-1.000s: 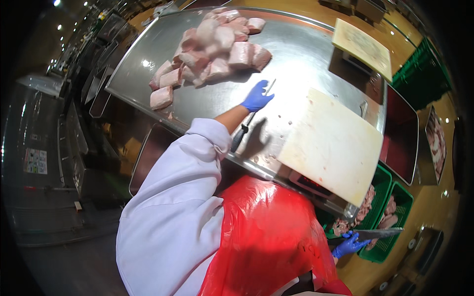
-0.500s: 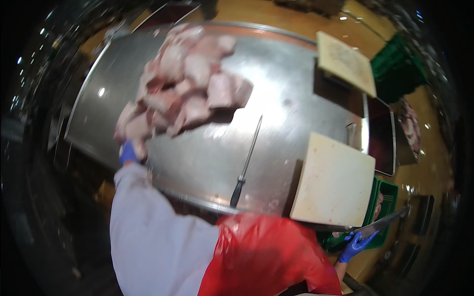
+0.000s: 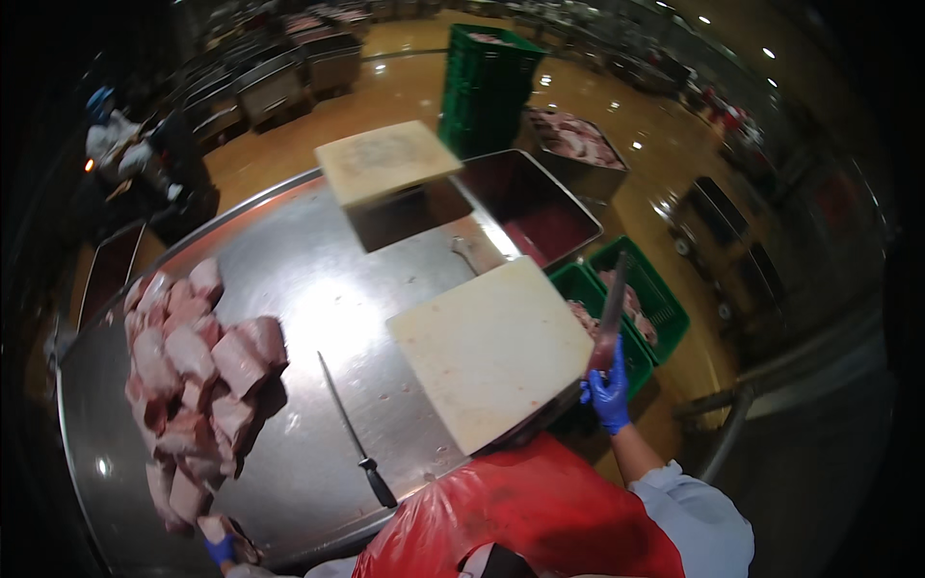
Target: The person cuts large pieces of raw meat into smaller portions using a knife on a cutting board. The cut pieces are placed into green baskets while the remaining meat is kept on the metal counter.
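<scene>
My left hand [image 3: 221,550], in a blue glove, is at the near end of the pile, its fingers closed on a pale pink chunk of meat [image 3: 218,529]. Several similar chunks lie heaped as a meat pile [image 3: 190,356] on the left of the steel table [image 3: 318,462]. Off to the right, my blue-gloved right hand [image 3: 608,395] grips a knife [image 3: 612,313], its broad blade pointing up and away beside the white cutting board [image 3: 496,347]. A sharpening steel [image 3: 352,429] with a black handle rests on the table between pile and board.
Green crates [image 3: 665,323] with meat scraps stand low beyond the knife. A second cutting board [image 3: 385,162] is raised at the far edge, near a deep metal bin [image 3: 540,207] and stacked green crates [image 3: 489,91]. Another person [image 3: 125,144] is at the far left.
My view has swung to the right, so the pile now appears farther left and more of the room shows. My left hand stays at the pile's near end; the right hand still holds the knife.
</scene>
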Tool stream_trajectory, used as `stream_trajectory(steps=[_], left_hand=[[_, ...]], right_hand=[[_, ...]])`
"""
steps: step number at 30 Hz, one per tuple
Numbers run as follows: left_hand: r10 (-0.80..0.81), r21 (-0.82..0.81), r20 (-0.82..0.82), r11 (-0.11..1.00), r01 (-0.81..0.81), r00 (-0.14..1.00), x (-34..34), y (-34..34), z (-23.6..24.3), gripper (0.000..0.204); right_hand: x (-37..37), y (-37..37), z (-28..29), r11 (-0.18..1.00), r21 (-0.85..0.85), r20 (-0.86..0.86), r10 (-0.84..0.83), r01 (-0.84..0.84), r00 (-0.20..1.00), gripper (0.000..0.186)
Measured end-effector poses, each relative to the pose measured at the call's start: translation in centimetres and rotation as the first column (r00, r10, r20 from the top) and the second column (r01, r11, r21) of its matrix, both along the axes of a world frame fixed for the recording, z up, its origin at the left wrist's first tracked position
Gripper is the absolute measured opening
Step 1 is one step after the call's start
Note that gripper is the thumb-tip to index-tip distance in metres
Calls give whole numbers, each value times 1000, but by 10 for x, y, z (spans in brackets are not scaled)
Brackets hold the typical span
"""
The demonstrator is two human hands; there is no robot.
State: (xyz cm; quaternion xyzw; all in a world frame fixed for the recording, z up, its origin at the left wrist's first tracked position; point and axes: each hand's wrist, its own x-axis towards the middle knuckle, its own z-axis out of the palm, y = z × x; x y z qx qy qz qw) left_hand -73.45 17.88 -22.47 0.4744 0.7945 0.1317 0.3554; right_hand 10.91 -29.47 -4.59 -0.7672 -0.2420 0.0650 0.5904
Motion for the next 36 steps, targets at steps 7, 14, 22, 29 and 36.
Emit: stream_trajectory(steps=[7, 14, 22, 29, 36], left_hand=[[-115, 157, 801, 987, -21, 587, 118, -15, -19, 61], [-954, 577, 210, 299, 760, 215, 578, -146, 249, 82], [-867, 324, -485, -54, 944, 117, 776, -253, 199, 106], [-823, 398, -402, 238, 886, 401, 712, -229, 152, 152], [-795, 788, -83, 317, 528, 601, 690, -271, 162, 88]], right_hand=[[16, -59, 1, 993, 94, -127, -63, 75, 990, 88], [70, -84, 9, 972, 237, -87, 22, -1, 996, 87], [84, -129, 6, 976, 193, -142, 131, -102, 981, 83], [92, -172, -31, 977, 194, -263, 135, -85, 955, 66], [109, -128, -24, 923, 224, -230, 361, -312, 904, 73]])
